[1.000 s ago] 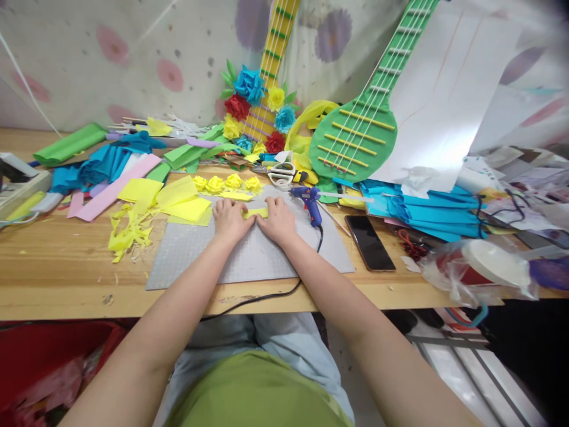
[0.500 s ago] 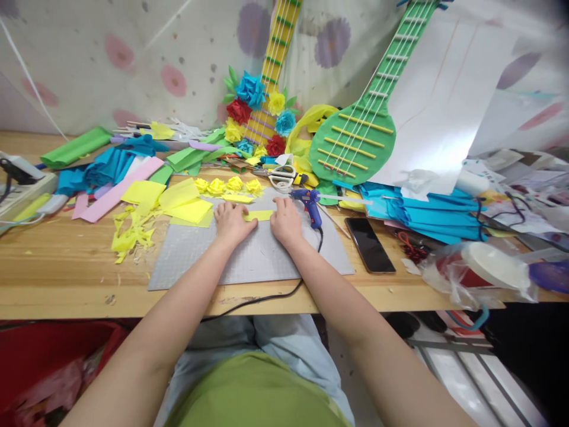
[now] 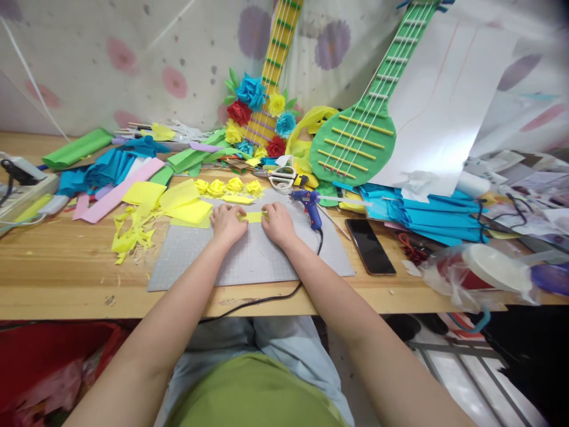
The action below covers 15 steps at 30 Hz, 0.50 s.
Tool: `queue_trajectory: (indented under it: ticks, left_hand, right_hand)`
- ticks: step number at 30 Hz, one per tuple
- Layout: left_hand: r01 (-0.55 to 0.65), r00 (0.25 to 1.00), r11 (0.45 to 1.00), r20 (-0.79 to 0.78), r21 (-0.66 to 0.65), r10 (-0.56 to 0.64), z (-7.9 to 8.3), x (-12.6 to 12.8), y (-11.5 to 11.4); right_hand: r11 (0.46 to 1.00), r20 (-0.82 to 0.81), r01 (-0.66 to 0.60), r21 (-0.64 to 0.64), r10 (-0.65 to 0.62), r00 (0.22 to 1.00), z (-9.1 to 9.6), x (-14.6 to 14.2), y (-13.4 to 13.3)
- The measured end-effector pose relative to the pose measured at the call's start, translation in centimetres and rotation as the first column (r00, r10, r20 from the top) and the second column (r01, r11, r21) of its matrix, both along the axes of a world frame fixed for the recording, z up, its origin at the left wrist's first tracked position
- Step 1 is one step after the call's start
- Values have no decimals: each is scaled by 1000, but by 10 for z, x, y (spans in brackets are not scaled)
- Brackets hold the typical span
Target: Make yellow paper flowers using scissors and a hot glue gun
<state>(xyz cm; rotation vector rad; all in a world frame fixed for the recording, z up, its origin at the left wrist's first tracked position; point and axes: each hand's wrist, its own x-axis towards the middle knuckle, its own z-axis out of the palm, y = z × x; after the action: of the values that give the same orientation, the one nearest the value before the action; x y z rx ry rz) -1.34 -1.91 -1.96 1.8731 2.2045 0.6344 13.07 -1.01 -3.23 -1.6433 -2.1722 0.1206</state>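
Observation:
A narrow yellow paper strip (image 3: 255, 217) lies across the grey cutting mat (image 3: 262, 261) between my hands. My left hand (image 3: 227, 225) has its curled fingers closed on the strip's left end. At the other end, my right hand (image 3: 278, 224) holds the strip, its thumb and fingers bent over it. Just behind are a folded yellow paper piece (image 3: 236, 199) and several yellow paper roses (image 3: 216, 188) in a row. Yellow paper sheets (image 3: 189, 207) sit beside my left hand. A blue glue gun (image 3: 310, 207) rests to the right of my right hand.
White-handled scissors (image 3: 283, 177) lie behind the mat. A phone (image 3: 370, 246) is at the right, and the glue gun's black cable (image 3: 267, 298) crosses the front edge. Yellow scraps (image 3: 131, 234) lie left. Paper-covered instruments, one green (image 3: 355, 142), one yellow (image 3: 278, 53), lean at the back.
My right hand has shifted a little left along the strip, and my left hand has moved slightly left. Both remain on the yellow paper strip.

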Motion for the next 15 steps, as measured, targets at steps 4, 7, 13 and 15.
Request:
queue_trajectory:
  ticks: [4,7,13,15]
  left_hand:
    - [0,1000,1000,19,-8,0,0,-6,0]
    - [-19,999,1000,36,1,19,0,-11,1]
    - [-26,1000,999,-12,24,27,1,-13,-2]
    - [-20,1000,999,-17,27,21,0,-13,-2]
  right_hand:
    - [1000,-15,3,13,-3,1000,-2,0,1]
    - [1000,-19,-1,10,1,1000,-1,0,1]
    - [1000,-85,-29,4,29,996,-1,3,1]
    - [999,-111,-30,20,32,993,-2,5,1]
